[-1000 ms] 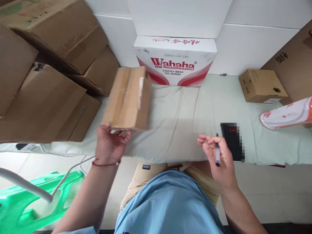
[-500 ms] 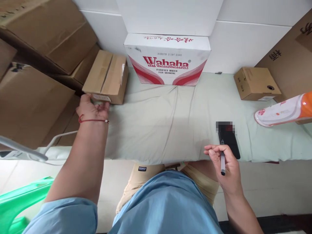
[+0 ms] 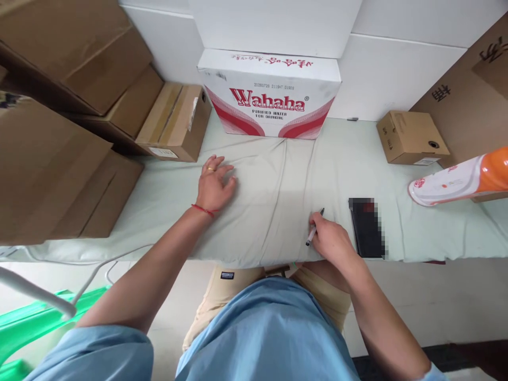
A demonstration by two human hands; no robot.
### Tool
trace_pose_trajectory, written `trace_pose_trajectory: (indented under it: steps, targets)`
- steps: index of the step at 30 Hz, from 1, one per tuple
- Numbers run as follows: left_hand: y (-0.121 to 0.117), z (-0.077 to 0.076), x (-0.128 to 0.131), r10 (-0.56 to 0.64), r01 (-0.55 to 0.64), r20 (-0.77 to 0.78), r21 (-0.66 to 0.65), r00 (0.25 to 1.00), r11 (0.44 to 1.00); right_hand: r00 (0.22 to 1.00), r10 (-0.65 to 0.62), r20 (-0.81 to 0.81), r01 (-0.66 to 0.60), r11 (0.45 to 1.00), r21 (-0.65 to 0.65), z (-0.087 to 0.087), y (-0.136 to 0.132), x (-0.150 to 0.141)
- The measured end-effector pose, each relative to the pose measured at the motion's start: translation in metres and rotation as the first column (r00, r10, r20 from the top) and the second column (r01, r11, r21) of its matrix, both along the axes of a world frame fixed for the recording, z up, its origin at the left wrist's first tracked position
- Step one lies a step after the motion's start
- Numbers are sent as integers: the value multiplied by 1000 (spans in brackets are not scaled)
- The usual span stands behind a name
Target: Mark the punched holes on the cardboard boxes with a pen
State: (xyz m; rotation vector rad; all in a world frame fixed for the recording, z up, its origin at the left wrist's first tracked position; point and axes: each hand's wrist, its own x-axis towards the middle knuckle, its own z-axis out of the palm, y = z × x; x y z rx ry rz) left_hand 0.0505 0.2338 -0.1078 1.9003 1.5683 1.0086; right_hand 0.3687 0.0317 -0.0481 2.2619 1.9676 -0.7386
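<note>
In the head view, with the middle of the pale green cloth (image 3: 257, 217) as my clock centre and twelve pointing away from me, my left hand (image 3: 216, 185) is near nine o'clock; it is open and holds nothing, its fingers spread and a little bent; whether it touches the cloth I cannot tell; I have a red bracelet (image 3: 203, 210) on that wrist. My right hand (image 3: 331, 238), at four, is closed round a pen (image 3: 311, 236) that I grip between thumb and fingers, dark tip up and away from me.

The taped carton (image 3: 172, 119) lies at ten, beyond my left hand and apart from it, its label facing me; the stacked cartons (image 3: 59, 174) fill nine; the white and red Wahaha box (image 3: 265, 106) stands at twelve against the wall; a black phone (image 3: 367, 230), partly pixelated, lies just past three, to the right of my right hand; the small brown box (image 3: 413, 137) sits between two and three, with an orange and white container (image 3: 448, 182) nearer me at three.
</note>
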Motion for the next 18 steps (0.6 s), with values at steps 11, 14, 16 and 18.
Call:
trace_pose_trajectory:
  steps: [11,14,16,18]
  targets:
    - [-5,6,-11,-47,33,-247,-62,968,998,907,-421,-2,348,746,568,37,87,140]
    - [-52,-6,-2,-101,84,-348,-65,932,994,764,-581,280,366,749,553,58,135,208]
    - [-70,-11,1,-94,90,-391,-31,915,996,671,-591,447,394,795,460,65,161,239]
    - [-76,-11,1,-79,82,-416,-10,906,997,615,-585,528,406,810,424,65,179,259]
